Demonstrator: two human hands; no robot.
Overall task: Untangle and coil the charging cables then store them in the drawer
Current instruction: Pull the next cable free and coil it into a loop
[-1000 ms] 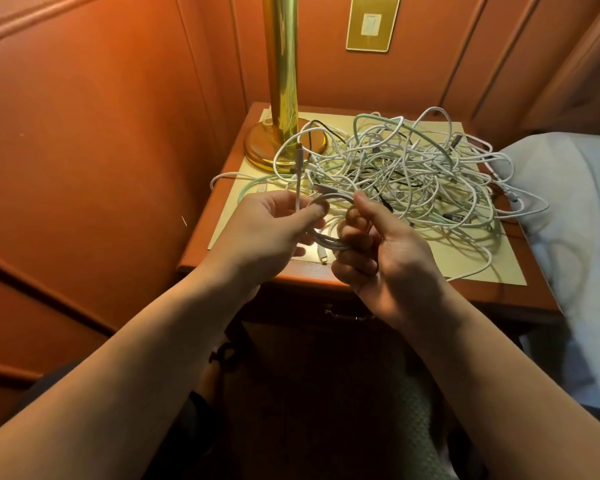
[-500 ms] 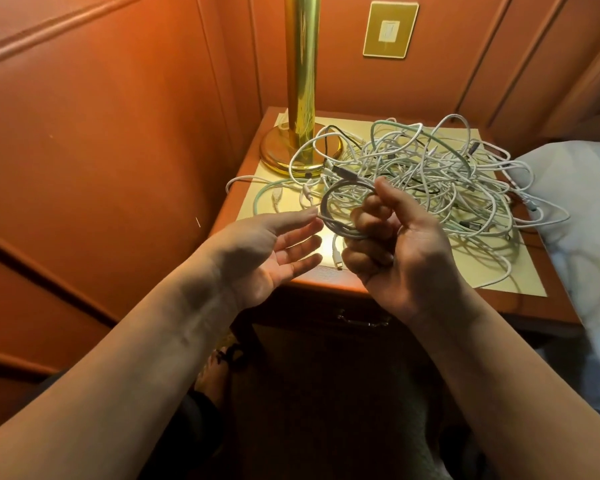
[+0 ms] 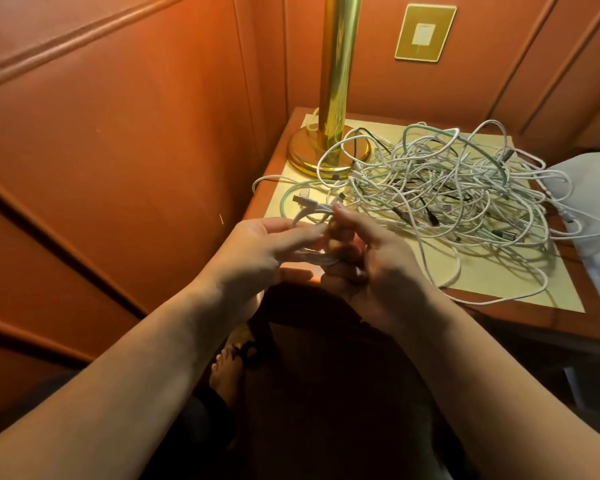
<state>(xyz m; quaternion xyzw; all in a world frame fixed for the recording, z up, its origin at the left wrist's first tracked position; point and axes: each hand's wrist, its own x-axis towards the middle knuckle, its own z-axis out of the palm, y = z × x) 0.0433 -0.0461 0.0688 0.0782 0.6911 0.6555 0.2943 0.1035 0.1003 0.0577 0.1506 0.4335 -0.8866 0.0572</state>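
A small coil of white cable [image 3: 314, 216] is held in front of the nightstand's near left corner. My right hand [image 3: 371, 258] grips the coil from the right, thumb on top. My left hand [image 3: 267, 247] pinches the coil from the left, fingers curled on its strands. A plug end [image 3: 300, 199] sticks out to the upper left. Behind, a big tangle of white, pale green and black charging cables [image 3: 447, 181] lies on the nightstand [image 3: 499, 299]. The drawer front below the top is dark and mostly hidden by my hands.
A brass lamp [image 3: 336, 98] stands at the nightstand's back left, with cable loops over its base. Padded orange wall panels close in on the left and behind. A brass wall plate [image 3: 425, 32] is above. White bedding [image 3: 589, 202] lies at the right. A bare foot [image 3: 226, 372] shows below.
My left hand, open and off the coil half a second ago, has come back and taken hold of it. The coil has dropped lower and left.
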